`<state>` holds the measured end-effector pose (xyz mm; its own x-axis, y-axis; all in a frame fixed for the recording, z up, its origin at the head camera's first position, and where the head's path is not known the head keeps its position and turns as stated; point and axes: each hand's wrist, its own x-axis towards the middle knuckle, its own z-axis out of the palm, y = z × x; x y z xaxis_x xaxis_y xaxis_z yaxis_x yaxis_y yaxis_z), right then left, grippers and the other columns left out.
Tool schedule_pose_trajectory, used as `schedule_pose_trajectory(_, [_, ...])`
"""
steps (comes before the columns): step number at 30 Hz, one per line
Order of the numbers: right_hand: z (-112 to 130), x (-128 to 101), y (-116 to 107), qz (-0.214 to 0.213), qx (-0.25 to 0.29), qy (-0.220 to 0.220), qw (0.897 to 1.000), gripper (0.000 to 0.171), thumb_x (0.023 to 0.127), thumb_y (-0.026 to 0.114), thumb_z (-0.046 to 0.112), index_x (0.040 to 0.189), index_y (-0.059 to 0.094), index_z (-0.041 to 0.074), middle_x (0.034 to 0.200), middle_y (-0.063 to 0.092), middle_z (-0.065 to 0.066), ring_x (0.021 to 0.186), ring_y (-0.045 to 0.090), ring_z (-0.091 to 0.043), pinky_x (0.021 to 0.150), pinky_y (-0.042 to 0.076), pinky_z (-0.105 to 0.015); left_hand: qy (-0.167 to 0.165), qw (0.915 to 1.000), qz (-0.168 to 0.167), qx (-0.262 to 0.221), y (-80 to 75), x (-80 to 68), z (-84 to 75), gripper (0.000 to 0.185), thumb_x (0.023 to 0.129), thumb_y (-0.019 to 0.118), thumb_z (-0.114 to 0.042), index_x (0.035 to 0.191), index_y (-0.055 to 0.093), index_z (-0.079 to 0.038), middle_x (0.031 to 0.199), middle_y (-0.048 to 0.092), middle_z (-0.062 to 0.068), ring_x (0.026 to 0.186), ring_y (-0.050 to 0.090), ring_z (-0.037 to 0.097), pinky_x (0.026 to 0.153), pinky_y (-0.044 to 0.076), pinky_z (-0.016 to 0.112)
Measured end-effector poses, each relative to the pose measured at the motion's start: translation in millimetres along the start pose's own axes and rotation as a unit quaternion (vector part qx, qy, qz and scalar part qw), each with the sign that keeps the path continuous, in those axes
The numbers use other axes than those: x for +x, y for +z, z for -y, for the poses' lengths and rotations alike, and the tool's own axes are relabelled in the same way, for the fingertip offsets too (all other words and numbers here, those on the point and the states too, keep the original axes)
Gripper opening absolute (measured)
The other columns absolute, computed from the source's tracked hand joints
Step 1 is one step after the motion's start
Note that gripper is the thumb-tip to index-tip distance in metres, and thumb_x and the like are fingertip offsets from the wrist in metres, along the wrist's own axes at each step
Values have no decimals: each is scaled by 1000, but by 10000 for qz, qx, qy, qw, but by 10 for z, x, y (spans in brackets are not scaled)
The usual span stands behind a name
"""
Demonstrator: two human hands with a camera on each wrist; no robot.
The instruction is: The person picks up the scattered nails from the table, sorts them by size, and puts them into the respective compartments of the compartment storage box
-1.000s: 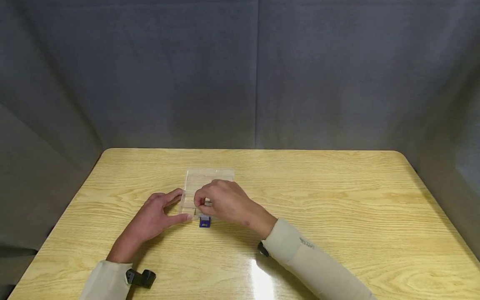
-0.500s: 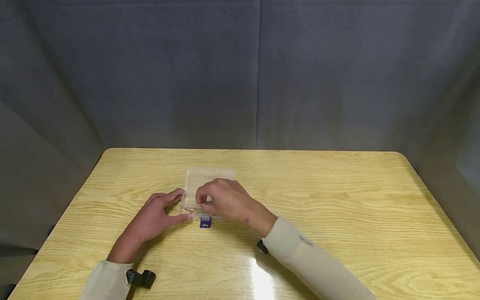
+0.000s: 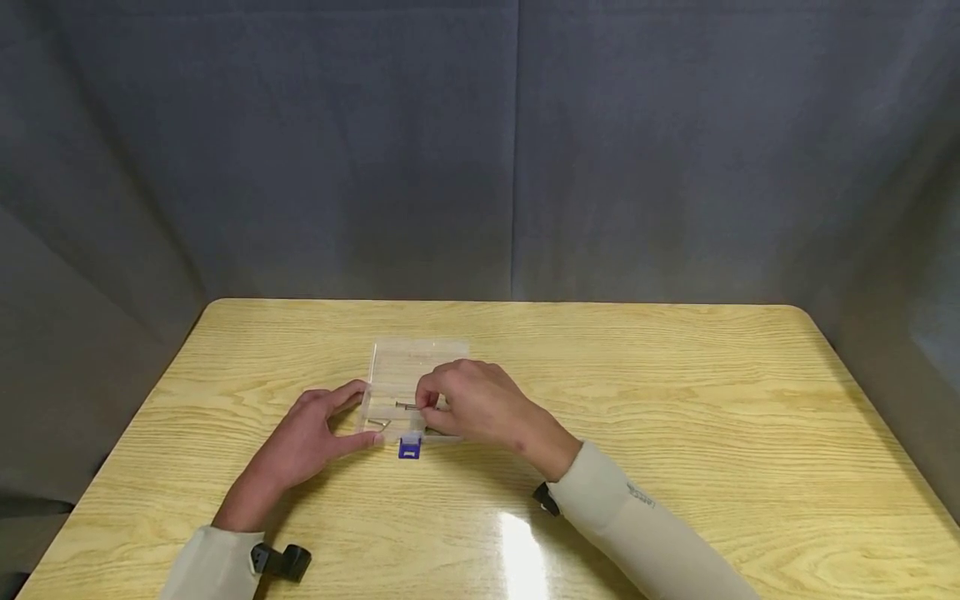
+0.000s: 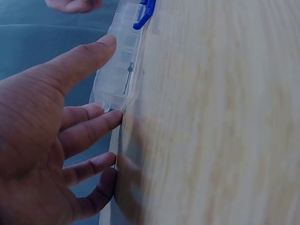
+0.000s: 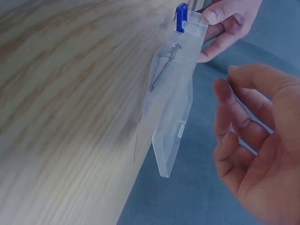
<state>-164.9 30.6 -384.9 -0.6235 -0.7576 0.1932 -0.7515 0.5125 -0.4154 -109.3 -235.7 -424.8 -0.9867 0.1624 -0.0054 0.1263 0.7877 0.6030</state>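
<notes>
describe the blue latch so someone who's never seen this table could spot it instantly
On the wooden table, a clear plastic box lies flat between the left hand and the right hand. On the box's near edge, facing the person, sits the small blue latch. It is the only coloured part; the box is see-through, the screws inside grey.

The right hand covers the right part of the clear plastic box in the head view, so what lies under its fingers there cannot be made out. The thin metal piece just beyond its fingertips is too small to identify (a screw or a nail, perhaps). In the left wrist view the left hand is cut off by the left and bottom edges, and the wooden table is blurred. In the right wrist view the palm runs off the lower right corner.
</notes>
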Motion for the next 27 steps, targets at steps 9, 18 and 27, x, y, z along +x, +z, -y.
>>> schedule_pose_trajectory(9, [-61, -183, -51, -181, 30, -4, 9998, 10, 95, 68, 15, 100, 75, 19, 93, 71, 13, 73, 57, -4, 58, 47, -23, 50, 9999, -59, -63, 3, -68, 46, 78, 86, 85, -41, 148, 55, -4, 138, 64, 13, 130, 45, 45, 105, 37, 64])
schedule_pose_trajectory(18, [-174, -370, -122, -367, -19, 189, 9991, 13, 96, 68, 14, 108, 74, 13, 92, 72, 9, 74, 61, -9, 58, 48, -26, 23, 10000, -38, 23, 5, -81, 62, 76, 86, 85, -40, 146, 57, -1, 138, 63, 16, 133, 43, 45, 106, 37, 64])
schedule_pose_trajectory(27, [-295, -572, -200, -297, -414, 542, 9972, 35, 101, 68, 33, 130, 66, 13, 103, 72, 4, 92, 67, -15, 69, 54, -35, 156, 9998, 148, -52, -18, -67, 69, 83, 88, 82, -46, 149, 51, 0, 143, 59, 17, 138, 41, 47, 108, 35, 65])
